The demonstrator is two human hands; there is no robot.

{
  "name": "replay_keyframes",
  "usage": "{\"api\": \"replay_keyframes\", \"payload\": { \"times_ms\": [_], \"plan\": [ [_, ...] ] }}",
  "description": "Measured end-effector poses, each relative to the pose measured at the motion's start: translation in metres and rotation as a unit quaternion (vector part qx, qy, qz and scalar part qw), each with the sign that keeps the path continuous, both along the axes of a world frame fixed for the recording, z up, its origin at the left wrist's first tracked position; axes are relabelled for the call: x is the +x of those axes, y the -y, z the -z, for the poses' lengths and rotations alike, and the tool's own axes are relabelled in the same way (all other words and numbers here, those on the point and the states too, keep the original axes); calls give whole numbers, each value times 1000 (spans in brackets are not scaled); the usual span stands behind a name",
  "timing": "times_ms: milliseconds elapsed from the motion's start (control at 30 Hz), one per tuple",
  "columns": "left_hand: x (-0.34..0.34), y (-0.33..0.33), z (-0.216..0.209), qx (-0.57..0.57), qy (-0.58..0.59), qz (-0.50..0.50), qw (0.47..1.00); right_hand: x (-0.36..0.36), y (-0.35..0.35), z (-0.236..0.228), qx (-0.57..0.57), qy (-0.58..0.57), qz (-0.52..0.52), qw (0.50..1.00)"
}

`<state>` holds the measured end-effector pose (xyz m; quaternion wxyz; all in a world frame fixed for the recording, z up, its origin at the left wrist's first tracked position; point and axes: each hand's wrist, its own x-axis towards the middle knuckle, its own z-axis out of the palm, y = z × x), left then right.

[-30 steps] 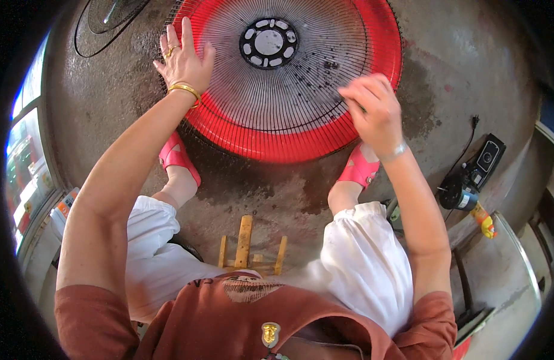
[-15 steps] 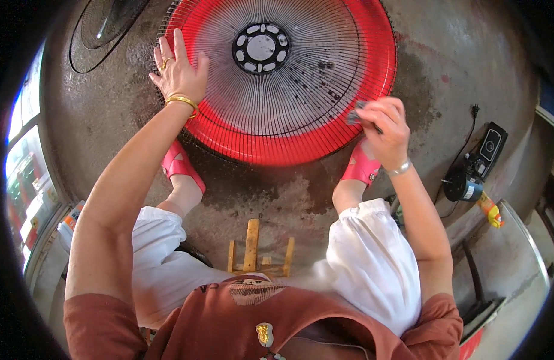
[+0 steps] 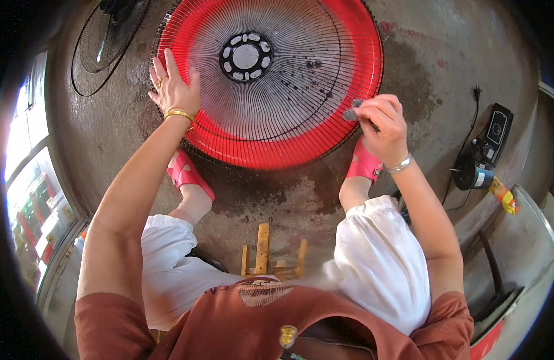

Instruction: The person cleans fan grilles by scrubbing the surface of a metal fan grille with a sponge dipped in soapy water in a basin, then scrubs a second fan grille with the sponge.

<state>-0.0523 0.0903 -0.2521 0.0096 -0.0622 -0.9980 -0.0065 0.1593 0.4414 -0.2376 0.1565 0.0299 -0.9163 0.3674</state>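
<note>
A round black wire fan grille point(image 3: 307, 54) lies over a red basin point(image 3: 259, 157) on the floor in front of me. Its black centre ring point(image 3: 227, 57) has pale openings, and dark specks show right of it. My left hand point(image 3: 176, 90) rests on the grille's left side, fingers stretched and spread. At the right rim, my right hand point(image 3: 382, 123) pinches a crumpled dark grey rag point(image 3: 351, 113). Whether the rag touches the wires I cannot tell.
Another black fan grille point(image 3: 102, 54) leans at the upper left. On the right lie a black plug cord point(image 3: 475, 120) and a dark fan motor with its control box point(image 3: 496, 135). A small wooden stool point(image 3: 262, 249) stands between my legs, and a wet patch darkens the floor.
The whole view has shifted a little, with the grille now slightly lower and further left in it. My left hand keeps its place on the grille; the right still holds the rag by the rim.
</note>
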Motion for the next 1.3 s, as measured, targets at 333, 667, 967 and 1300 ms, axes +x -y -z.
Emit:
{"api": "replay_keyframes", "payload": {
  "times_ms": [333,667,967,1300],
  "plan": [
    [-4,5,7,11,-9,11,1000,-41,43,4,31,-73,-1,997],
    [-5,7,6,19,-9,25,999,7,-7,11,-92,-31,72,993],
    [-6,4,3,-26,-14,15,999,-73,51,-2,55,-36,-8,998],
    [-7,10,4,41,-18,41,998,4,-33,15,-92,16,81,992]
  ]
}}
